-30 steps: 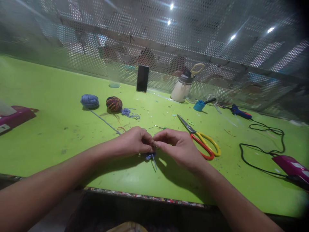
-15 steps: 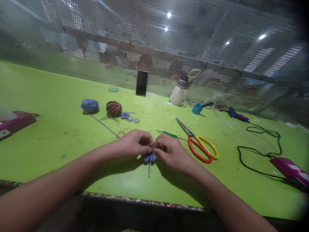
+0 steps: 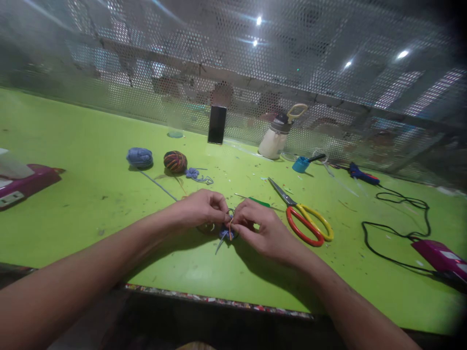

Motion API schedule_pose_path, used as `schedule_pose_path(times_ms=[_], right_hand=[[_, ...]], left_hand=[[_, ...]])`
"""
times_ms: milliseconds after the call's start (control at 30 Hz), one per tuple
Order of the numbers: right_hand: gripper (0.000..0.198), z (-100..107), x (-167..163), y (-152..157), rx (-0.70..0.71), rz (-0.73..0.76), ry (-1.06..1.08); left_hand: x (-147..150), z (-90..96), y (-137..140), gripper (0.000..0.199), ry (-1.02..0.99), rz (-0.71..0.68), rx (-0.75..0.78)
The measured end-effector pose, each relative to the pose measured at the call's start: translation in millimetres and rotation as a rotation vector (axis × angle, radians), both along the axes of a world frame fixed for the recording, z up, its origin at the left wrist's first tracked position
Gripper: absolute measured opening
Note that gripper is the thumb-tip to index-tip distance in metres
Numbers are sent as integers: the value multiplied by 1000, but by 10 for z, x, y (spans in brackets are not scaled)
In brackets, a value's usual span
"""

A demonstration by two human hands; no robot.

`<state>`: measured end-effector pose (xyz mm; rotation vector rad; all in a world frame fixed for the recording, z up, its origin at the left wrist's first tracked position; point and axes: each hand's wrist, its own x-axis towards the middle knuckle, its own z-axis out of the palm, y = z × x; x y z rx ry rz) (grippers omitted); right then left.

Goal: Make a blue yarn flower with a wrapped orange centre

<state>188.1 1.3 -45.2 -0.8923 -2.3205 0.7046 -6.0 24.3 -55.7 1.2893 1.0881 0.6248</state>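
My left hand [image 3: 208,208] and my right hand [image 3: 256,224] meet over the middle of the table, thumbs and index fingers pinched close together. Between the fingertips is an orange strand of yarn [image 3: 230,225]. Right below them is a small blue-purple crocheted piece [image 3: 226,235], partly covered by the fingers, with a loose tail pointing toward me. Just past my right hand lies a green-handled crochet hook [image 3: 260,202]. Scissors [image 3: 307,221] with one red and one yellow handle rest to its right.
Farther back are a blue yarn ball [image 3: 139,157], a multicoloured yarn ball [image 3: 175,161], a small crocheted flower [image 3: 192,172], a propped phone [image 3: 217,125] and a bottle [image 3: 273,139]. A blue tape roll [image 3: 300,165], a glue gun [image 3: 364,173] and a magenta power strip [image 3: 440,256] sit rightward.
The crocheted piece has turned a little, and its tail now slants to the left. More of the orange strand shows between my fingers. The view has shifted slightly.
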Motion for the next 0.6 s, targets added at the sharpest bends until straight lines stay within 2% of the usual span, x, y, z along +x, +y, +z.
schedule_pose_path(times_ms=[233, 333, 500, 600], right_hand=[[12, -46, 45, 26, 77, 81, -107], [9, 7, 53, 15, 18, 76, -57], [19, 40, 53, 38, -185, -125, 15], [17, -10, 42, 84, -258, -218, 82]], left_hand=[[7, -12, -8, 18, 17, 19, 13], [10, -20, -7, 16, 65, 6, 85], [2, -45, -10, 11, 205, -37, 282], [20, -34, -50, 2, 280, -29, 392]])
